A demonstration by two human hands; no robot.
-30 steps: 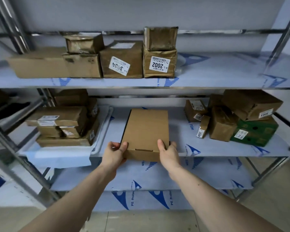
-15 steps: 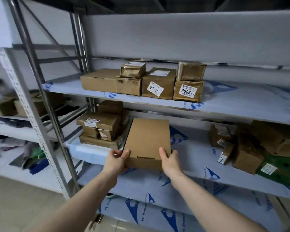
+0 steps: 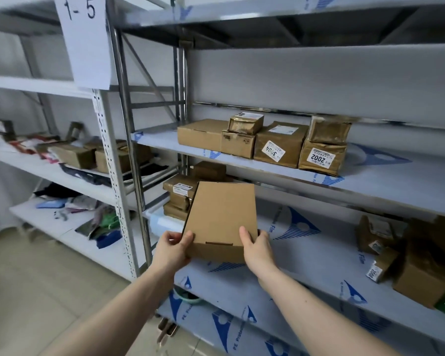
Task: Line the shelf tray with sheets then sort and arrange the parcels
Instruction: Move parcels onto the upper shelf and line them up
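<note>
Flat cardboard parcel (image 3: pixel 222 217) was held at its near corners, left hand (image 3: pixel 171 249) and right hand (image 3: pixel 257 249) each grasping one with thumb on top, at the front edge of the middle shelf (image 3: pixel 306 255). Stacked parcels (image 3: pixel 180 194) sat at that shelf's left end, more boxes (image 3: pixel 406 255) at its right, with bare lined surface between.

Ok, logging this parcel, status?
Left hand and right hand grip flat cardboard box. Held above lined middle shelf. Nothing blocking.
</note>
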